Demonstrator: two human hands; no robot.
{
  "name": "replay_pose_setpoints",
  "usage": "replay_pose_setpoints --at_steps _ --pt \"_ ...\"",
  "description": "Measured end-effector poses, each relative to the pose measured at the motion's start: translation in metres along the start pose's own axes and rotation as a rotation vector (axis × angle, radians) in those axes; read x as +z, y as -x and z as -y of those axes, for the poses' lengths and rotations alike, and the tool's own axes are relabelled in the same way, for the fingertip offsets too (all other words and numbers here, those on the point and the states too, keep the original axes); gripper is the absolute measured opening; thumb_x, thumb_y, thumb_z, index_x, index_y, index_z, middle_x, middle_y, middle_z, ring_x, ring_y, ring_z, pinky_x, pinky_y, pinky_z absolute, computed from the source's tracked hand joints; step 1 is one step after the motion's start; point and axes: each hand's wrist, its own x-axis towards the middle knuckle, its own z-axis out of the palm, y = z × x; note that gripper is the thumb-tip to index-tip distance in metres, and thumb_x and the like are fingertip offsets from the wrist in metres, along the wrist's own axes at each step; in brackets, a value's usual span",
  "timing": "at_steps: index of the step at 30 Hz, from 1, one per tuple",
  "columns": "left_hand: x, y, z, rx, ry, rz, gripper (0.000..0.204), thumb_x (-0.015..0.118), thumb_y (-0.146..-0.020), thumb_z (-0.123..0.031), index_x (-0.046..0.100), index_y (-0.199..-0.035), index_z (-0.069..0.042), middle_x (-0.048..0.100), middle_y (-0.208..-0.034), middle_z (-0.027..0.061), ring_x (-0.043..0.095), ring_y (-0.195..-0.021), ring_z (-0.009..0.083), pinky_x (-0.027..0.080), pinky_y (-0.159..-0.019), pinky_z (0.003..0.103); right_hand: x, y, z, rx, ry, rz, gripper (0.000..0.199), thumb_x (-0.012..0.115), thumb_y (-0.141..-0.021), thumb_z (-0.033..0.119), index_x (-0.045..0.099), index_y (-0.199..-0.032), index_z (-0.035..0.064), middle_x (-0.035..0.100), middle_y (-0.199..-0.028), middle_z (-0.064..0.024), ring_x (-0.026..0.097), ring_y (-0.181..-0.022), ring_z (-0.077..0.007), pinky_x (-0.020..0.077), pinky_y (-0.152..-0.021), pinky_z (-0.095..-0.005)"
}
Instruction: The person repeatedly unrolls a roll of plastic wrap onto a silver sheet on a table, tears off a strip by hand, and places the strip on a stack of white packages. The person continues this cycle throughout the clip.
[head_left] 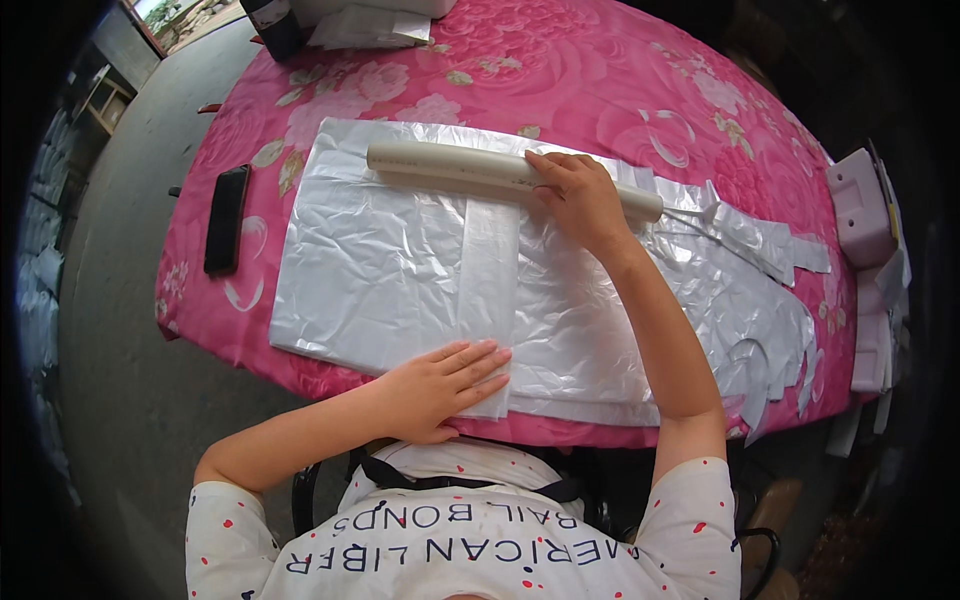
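Observation:
A stack of thin, silvery-white plastic bags (370, 260) lies flat and crinkled on the table, its right ends cut into loose, handle-like strips. Across its far part rests a long off-white plastic pipe (440, 163), slanting slightly down to the right. My right hand (582, 195) is wrapped over the pipe right of its middle, thumb side to the left. My left hand (445, 385) presses flat near the front edge of the stack, fingers stretched out. Its fingertips touch a folded band of plastic (490, 260) that runs from the front edge up toward the pipe.
A pink floral tablecloth (480, 80) covers the table. Left of the bags lies a black phone (228, 220). A dark bottle (274, 28) and a white container (390, 8) with plastic sheets stand at the far left. Lilac plastic boxes (862, 210) are by the right edge.

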Motion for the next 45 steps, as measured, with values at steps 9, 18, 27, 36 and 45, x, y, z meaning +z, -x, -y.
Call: replay_pose_setpoints --at_steps 9,18,27,36,45 --pt "0.012 0.014 0.018 0.154 -0.133 -0.226 0.040 0.051 -0.081 -0.012 0.050 -0.119 -0.002 0.047 -0.130 0.0122 0.045 -0.121 0.0240 0.035 -0.104 0.037 0.001 0.068 0.049 -0.272 -0.281 0.308 0.048 0.057 -0.070 -0.005 0.054 -0.117 0.0034 0.048 -0.128 -0.0127 0.041 -0.122 -0.0310 0.0383 -0.099 -0.0384" --pt "0.006 0.012 0.025 0.015 -0.067 -0.468 0.053 0.065 -0.068 -0.016 0.053 -0.118 -0.004 0.049 -0.130 0.0121 0.047 -0.120 0.0243 0.034 -0.103 0.038 0.009 0.117 0.080 -0.343 -0.150 0.212 0.044 0.060 -0.069 0.003 0.057 -0.112 0.0032 0.053 -0.120 -0.0123 0.050 -0.113 -0.0285 0.0426 -0.093 -0.0376" --pt "0.004 -0.010 0.036 -0.268 0.136 -0.654 0.048 0.061 -0.074 -0.011 0.053 -0.120 0.000 0.063 -0.103 0.0132 0.064 -0.082 0.0252 0.050 -0.075 0.037 0.009 0.102 0.075 -0.106 -0.282 0.084 0.016 0.063 -0.076 0.009 0.064 -0.091 0.0021 0.064 -0.083 -0.0086 0.059 -0.073 -0.0242 0.0479 -0.064 -0.0325" --pt "-0.004 -0.030 0.039 -0.404 0.030 -0.782 0.059 0.055 -0.085 -0.021 0.033 -0.135 0.003 0.041 -0.132 0.0207 0.042 -0.120 0.0330 0.034 -0.099 0.041 0.001 0.049 0.061 0.741 -0.690 0.539 0.024 0.059 -0.086 0.022 0.064 -0.077 0.0002 0.060 -0.060 -0.0032 0.058 -0.051 -0.0082 0.0407 -0.045 -0.0208" --pt "0.021 -0.042 0.032 -0.523 -0.131 -0.384 0.071 0.051 -0.085 -0.034 0.024 -0.138 0.005 0.019 -0.146 0.0197 0.016 -0.137 0.0308 0.013 -0.110 0.043 0.005 0.067 0.074 0.547 -0.469 0.244 0.030 0.070 -0.076 0.016 0.059 -0.097 -0.0021 0.064 -0.078 -0.0109 0.064 -0.067 -0.0166 0.0490 -0.057 -0.0290"
